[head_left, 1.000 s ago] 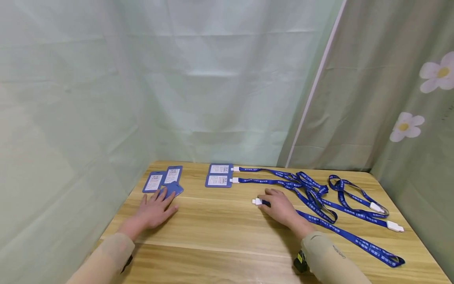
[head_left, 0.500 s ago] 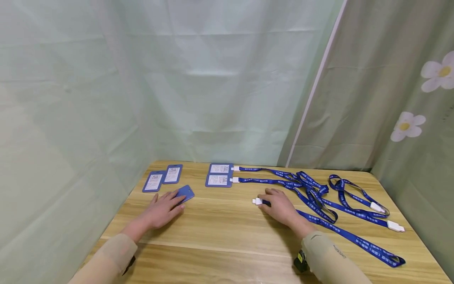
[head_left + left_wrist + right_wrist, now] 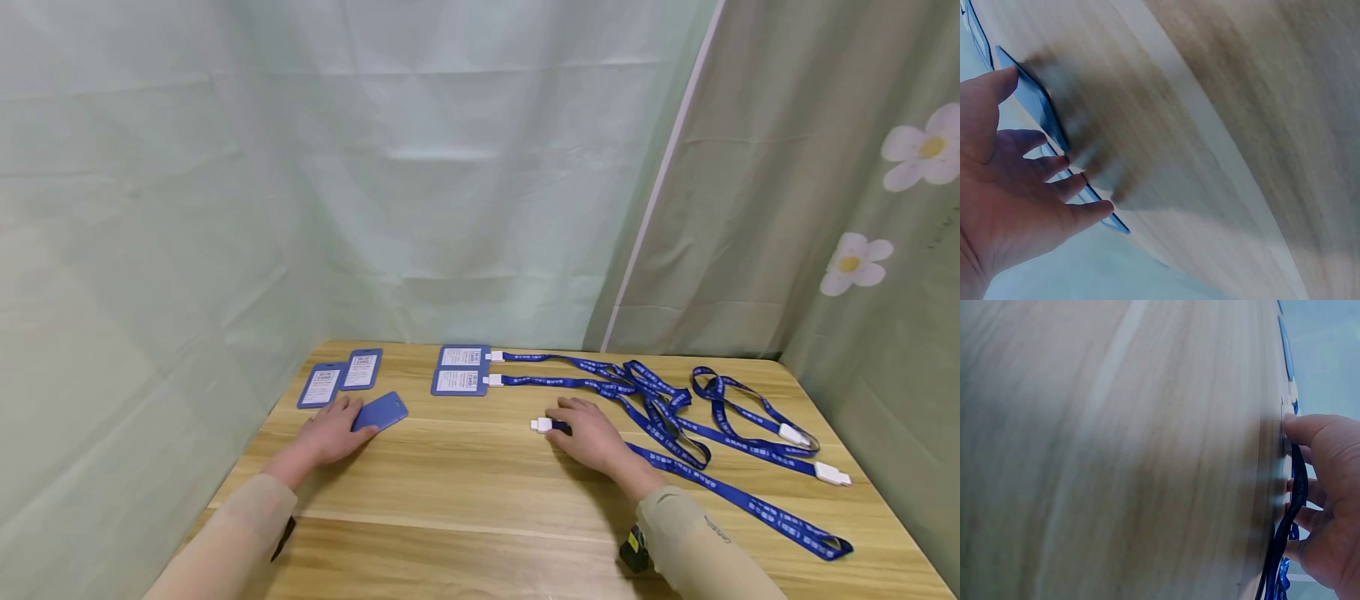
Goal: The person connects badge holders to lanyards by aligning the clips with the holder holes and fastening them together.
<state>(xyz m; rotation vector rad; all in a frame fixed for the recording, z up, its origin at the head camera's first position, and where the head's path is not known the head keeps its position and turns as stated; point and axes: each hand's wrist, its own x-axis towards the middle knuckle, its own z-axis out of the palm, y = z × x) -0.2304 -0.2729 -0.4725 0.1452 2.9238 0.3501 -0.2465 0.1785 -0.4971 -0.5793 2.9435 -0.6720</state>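
Note:
Near the table's left, a plain blue card holder (image 3: 381, 412) lies between the thumb and fingers of the left hand (image 3: 324, 435). The left wrist view has the thumb of this hand (image 3: 1019, 194) against the holder (image 3: 1035, 100), index fingertip by its other edge. The right hand (image 3: 594, 437) rests on the table, pinching the end of a blue lanyard (image 3: 738, 497) by its white clip (image 3: 542, 425). In the right wrist view the hand (image 3: 1329, 494) has its thumb on that clip, and the strap (image 3: 1291, 512) runs under the palm.
Two labelled card holders (image 3: 320, 386) (image 3: 361, 369) lie behind the left hand. Two more (image 3: 460, 382) (image 3: 462, 357) at the back centre are joined to lanyards (image 3: 558, 382). Another lanyard (image 3: 757, 452) with white clips (image 3: 831, 474) lies right. Curtains (image 3: 465, 167) enclose the wooden table (image 3: 450, 500).
The plain blue holder has slid right, away from the two labelled ones. The left hand's fingers have moved from its top to its left side. The right hand has kept its place.

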